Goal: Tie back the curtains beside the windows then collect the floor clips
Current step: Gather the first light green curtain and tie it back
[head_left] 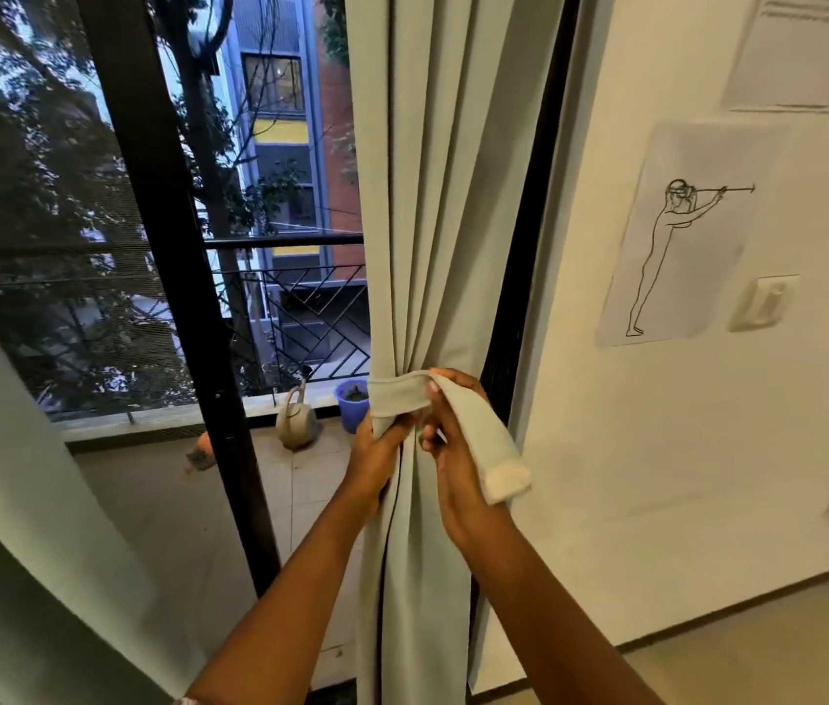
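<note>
Now left hand (381,452) and right hand (445,440) grip tieback (473,424) round curtain (433,195).

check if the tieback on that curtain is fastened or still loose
Still loose. The tieback circles the gathered curtain, but its free end hangs over the right hand, unattached; the left hand pinches the other end.
</note>
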